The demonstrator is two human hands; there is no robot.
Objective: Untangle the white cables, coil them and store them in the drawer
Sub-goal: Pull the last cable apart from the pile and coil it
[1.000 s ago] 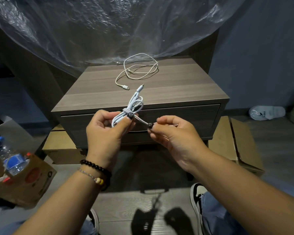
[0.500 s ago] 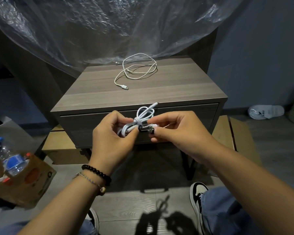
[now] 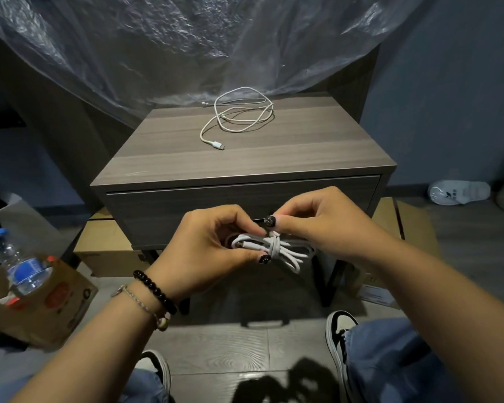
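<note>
Both hands hold one white cable bundle [image 3: 269, 248] lying sideways by the shut drawer [image 3: 186, 207] — left hand [image 3: 207, 251] gripping, right hand [image 3: 317, 225] pinching, loose white cable [image 3: 239, 114] on tabletop [image 3: 303, 152], no writing readable.

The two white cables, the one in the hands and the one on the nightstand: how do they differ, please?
The bundled cable is wrapped tight around its middle; the loose cable lies in open loops. The bundled one is gripped by the left hand and right hand; the loose one lies untouched on the nightstand. Both are white.
</note>
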